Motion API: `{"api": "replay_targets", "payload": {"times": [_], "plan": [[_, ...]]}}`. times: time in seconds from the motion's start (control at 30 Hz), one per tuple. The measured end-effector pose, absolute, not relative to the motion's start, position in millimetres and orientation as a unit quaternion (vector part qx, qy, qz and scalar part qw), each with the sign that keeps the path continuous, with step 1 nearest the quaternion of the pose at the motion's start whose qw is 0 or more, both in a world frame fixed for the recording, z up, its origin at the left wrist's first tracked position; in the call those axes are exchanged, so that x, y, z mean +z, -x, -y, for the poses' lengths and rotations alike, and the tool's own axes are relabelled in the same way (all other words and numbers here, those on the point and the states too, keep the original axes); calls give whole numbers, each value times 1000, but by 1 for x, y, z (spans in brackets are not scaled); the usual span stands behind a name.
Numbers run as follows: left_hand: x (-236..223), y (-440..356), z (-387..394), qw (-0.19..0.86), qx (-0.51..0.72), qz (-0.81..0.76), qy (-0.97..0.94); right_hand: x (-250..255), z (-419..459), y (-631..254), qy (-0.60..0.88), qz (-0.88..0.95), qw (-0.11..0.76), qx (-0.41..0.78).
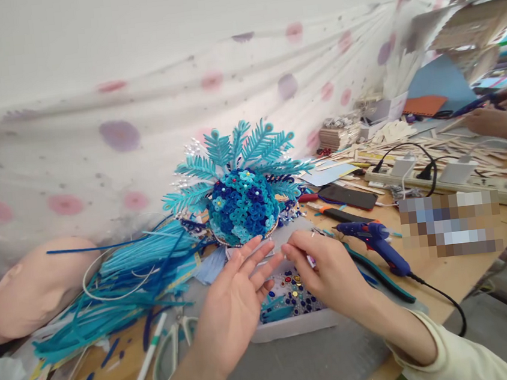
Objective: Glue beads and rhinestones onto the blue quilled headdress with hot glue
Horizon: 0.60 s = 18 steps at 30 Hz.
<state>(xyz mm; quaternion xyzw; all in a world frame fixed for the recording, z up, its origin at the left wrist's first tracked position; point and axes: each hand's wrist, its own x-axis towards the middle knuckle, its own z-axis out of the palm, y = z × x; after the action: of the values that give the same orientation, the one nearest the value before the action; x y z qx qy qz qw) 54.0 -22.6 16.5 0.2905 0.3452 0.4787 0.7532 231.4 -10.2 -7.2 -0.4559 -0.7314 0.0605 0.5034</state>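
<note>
Fingertips meet over the bead tray

Here we are at a busy wooden worktop [442, 264], and the left hand [235, 300] is spread, palm up, above a white tray [290, 329] of beads. In comes the right hand [325, 267], thumb and finger drawn together at the left's fingertips; whether anything tiny sits between them, I can't tell from here. The tray rests on a grey mat [295, 370], and just beyond it stands the blue flowered headdress [244, 206], feathery fronds fanned out.

Look left: heaps of blue strips [138, 259], a pair of scissors [179, 325] near the left wrist. Over to the right, a blue glue gun [374, 241] trails its cord, with a phone [347, 196] behind it, then a crowded power strip [502, 186] and a great scatter of wooden sticks [441, 161]. A spotted plastic sheet [174, 126] drapes the pale wall [128, 28], and at the far right edge, another person's hand [484, 123] is in view!
</note>
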Motion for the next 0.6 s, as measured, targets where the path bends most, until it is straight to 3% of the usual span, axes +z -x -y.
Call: {"api": "replay_targets", "payload": {"times": [0.1,0.23,0.37,0.5,0.6], "plan": [[6,-45,17,678,502,-364,-394,0,9,-245,473,682,553,81],[-5,-32,8,421,580,-353,-601,9,12,-253,425,634,601,238],[-6,-20,3,189,594,-331,-708,12,18,-239,359,613,577,402],[-1,-13,0,80,568,-319,-754,13,21,-220,338,619,514,487],[4,-11,0,5,531,-316,-786,15,21,-210,339,641,494,479]]}}
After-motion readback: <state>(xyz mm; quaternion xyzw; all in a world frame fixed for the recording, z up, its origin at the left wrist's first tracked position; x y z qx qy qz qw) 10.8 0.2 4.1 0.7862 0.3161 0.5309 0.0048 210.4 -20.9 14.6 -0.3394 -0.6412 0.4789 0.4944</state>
